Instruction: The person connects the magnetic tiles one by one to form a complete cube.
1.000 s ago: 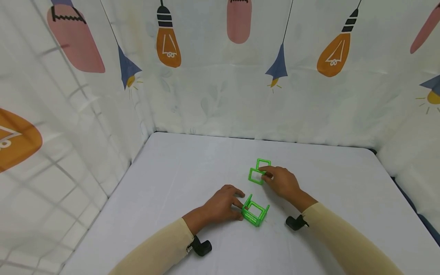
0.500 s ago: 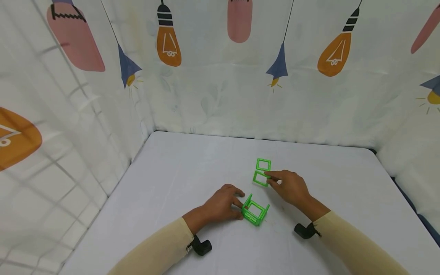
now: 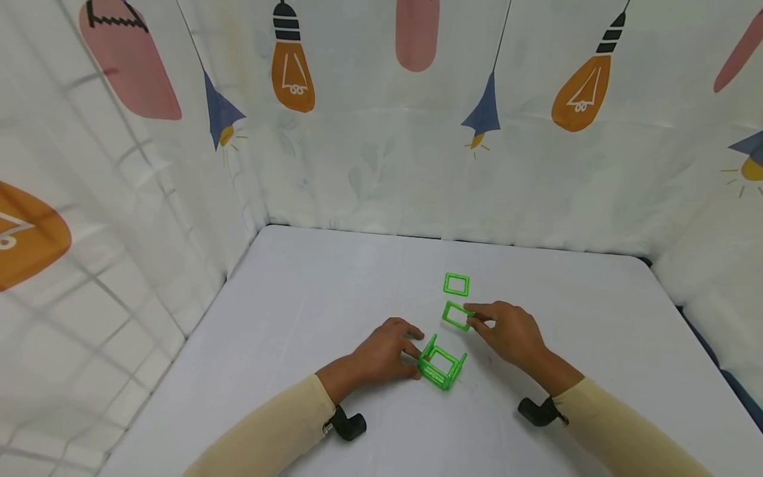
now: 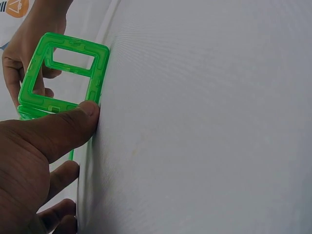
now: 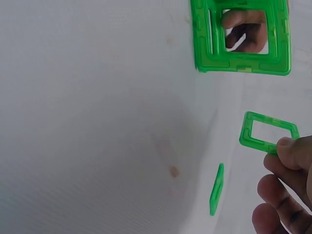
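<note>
My left hand (image 3: 384, 354) holds the left side of a small green box of joined square magnetic tiles (image 3: 437, 378), open at the top. In the left wrist view, the thumb (image 4: 78, 122) lies against the lower edge of the box's tile frame (image 4: 78, 44). Between thumb and index finger, my right hand (image 3: 509, 334) pinches a single green square magnetic tile (image 3: 455, 325), tilted beyond the box. The right wrist view shows that tile (image 5: 258, 143) gripped at one corner. Farther back, another green square tile (image 3: 457, 293) lies flat on the table.
The white-covered table (image 3: 334, 278) meets a hanging white sheet (image 3: 369, 185) at the back and left, printed with bulbs and lamps. A black wrist camera (image 3: 348, 426) sits under the left wrist, and another camera (image 3: 536, 412) under the right.
My right hand has drawn its tile toward me and slightly right, leaving a gap to the tile lying behind it. The left hand and the box have hardly moved.
</note>
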A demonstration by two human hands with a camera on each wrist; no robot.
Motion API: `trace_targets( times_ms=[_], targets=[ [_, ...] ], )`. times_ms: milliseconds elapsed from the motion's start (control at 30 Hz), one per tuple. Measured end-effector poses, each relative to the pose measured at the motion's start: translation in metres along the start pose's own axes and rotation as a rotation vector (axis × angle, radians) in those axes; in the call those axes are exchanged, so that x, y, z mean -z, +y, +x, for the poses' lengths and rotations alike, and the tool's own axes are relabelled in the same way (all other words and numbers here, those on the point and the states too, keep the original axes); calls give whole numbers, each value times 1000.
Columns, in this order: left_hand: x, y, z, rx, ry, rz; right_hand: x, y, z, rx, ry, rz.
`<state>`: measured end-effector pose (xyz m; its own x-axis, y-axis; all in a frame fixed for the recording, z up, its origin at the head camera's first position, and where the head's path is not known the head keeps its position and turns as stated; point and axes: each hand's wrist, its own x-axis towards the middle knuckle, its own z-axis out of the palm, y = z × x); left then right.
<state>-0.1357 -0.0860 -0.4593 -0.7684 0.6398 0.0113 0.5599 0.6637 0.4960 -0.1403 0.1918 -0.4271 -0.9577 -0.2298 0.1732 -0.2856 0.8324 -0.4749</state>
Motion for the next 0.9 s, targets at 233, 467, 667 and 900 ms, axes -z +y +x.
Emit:
trace_targets(
  times_ms=[233,467,667,900],
  targets=[
    [1,0,0,3,-1,-3,-2,-2,-8,25,-9,5],
    [0,0,0,3,-1,-6,-5,-1,-15,59,4,-17],
    [0,1,0,8,-3,-15,-8,0,-21,59,17,-13],
    [0,0,0,-7,6,-14,-10,-1,-26,61,8,-14]
  ],
)
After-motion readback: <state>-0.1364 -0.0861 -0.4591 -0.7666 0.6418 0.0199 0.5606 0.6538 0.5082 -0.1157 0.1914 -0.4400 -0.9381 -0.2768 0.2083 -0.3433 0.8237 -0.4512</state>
